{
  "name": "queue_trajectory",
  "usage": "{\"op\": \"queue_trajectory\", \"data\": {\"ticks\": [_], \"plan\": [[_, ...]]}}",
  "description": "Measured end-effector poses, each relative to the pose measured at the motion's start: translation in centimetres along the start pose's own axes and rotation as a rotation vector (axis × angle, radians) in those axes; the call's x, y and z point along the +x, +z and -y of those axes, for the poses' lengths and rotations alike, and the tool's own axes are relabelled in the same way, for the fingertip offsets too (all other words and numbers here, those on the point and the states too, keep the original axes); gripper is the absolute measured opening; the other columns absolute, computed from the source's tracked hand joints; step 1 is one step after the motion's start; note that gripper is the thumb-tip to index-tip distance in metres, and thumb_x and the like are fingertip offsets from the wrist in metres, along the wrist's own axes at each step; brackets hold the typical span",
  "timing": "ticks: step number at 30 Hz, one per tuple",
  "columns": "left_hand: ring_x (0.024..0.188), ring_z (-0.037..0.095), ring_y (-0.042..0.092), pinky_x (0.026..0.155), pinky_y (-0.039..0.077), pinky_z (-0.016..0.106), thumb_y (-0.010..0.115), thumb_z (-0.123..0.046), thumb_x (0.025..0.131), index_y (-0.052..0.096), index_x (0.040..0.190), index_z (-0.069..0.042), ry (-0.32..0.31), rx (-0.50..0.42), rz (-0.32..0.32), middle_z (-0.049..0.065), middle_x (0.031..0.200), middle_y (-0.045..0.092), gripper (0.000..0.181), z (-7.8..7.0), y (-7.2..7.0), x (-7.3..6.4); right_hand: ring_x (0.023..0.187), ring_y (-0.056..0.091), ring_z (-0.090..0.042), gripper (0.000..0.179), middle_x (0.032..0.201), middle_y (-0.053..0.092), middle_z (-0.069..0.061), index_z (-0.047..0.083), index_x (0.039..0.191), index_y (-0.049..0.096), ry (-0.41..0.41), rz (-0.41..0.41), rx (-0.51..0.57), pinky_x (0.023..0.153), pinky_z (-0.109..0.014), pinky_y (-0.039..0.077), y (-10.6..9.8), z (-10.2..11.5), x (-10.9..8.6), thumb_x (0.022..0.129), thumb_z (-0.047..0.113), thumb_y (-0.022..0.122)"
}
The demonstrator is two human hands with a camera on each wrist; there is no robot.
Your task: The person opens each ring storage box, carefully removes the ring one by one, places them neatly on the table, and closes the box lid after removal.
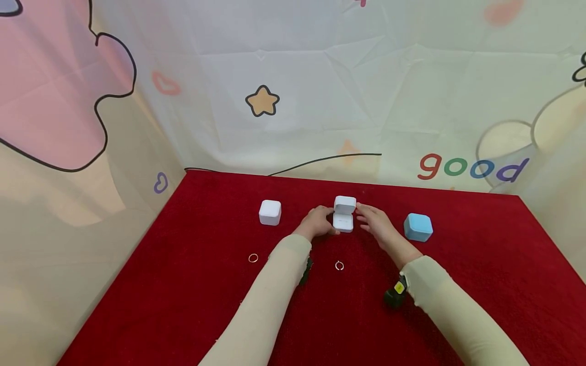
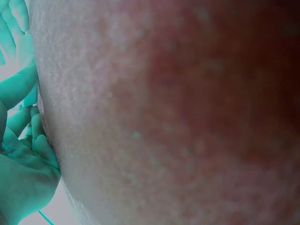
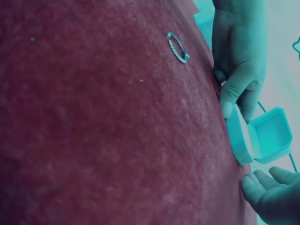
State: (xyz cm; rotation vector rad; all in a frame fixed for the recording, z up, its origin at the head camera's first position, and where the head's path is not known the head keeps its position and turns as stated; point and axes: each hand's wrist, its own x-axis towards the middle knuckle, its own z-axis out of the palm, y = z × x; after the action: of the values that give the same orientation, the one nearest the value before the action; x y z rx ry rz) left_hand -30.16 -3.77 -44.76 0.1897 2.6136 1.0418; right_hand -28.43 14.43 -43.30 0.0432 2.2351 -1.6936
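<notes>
A white ring box [image 1: 343,222] stands on the red cloth with its lid raised; the right wrist view also shows the raised lid [image 3: 273,136]. My left hand [image 1: 317,222] holds the box's base from the left, thumb at the front corner and fingers toward the back. On the other side, my right hand [image 1: 376,221] has its fingers loosely extended, the fingertips close beside the lid; contact is hard to tell. A silver-coloured open ring [image 1: 339,265] lies in front of the box, and its beaded band [image 3: 178,48] shows in the right wrist view.
A closed white box [image 1: 270,212] stands to the left and a light blue box [image 1: 418,227] to the right. Another thin ring [image 1: 253,258] lies left of my left forearm. Behind the red cloth [image 1: 206,213] hangs a printed curtain [image 1: 293,132].
</notes>
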Motion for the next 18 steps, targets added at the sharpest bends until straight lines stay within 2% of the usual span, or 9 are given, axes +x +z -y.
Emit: {"op": "queue_trajectory", "data": {"ticks": [8, 18], "plan": [[0.144, 0.027, 0.044, 0.12, 0.041, 0.039, 0.077, -0.017, 0.092, 0.048, 0.153, -0.008, 0.002, 0.001, 0.005, 0.011, 0.156, 0.049, 0.069, 0.1, 0.0, 0.0, 0.154, 0.03, -0.043, 0.069, 0.165, 0.027, -0.03, -0.007, 0.161, 0.016, 0.002, 0.03, 0.014, 0.128, -0.051, 0.027, -0.3, 0.1, 0.6, 0.111, 0.038, 0.033], [0.144, 0.026, 0.044, 0.12, 0.042, 0.039, 0.077, -0.017, 0.092, 0.048, 0.153, -0.008, -0.001, -0.008, 0.004, 0.011, 0.156, 0.049, 0.069, 0.2, 0.0, 0.2, 0.154, 0.03, -0.043, 0.071, 0.166, 0.028, -0.028, -0.003, 0.162, 0.018, 0.009, 0.08, -0.04, 0.128, -0.052, 0.027, -0.9, 0.3, 1.4, 0.111, 0.045, 0.03]]}}
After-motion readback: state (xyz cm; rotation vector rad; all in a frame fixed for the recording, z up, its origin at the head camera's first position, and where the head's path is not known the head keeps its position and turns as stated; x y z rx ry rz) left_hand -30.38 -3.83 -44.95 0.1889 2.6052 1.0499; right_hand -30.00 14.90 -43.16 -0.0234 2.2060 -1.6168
